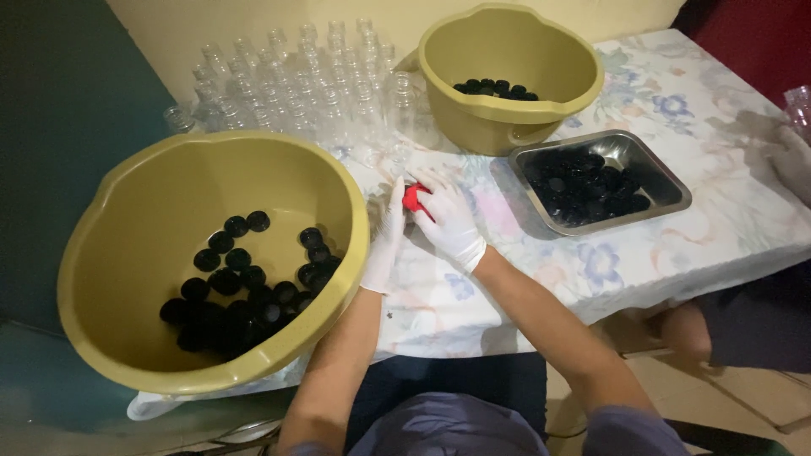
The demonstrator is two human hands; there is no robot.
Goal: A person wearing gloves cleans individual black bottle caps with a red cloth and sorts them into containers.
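Both my hands wear white gloves and meet over the floral tablecloth (pixel 701 211). My right hand (pixel 450 221) is closed around a small red object (pixel 412 199), partly hidden by its fingers. My left hand (pixel 385 241) presses against the same red object from the left, beside the rim of the big yellow basin (pixel 329 181). That basin holds several black bottle caps (pixel 241 291). Whether a clear bottle stands under the red object is hidden.
Several clear empty bottles (pixel 304 80) stand at the back. A second yellow basin (pixel 511 76) with black caps sits behind a metal tray (pixel 663 177) full of black caps. Another person's gloved hand (pixel 794 160) shows at the right edge.
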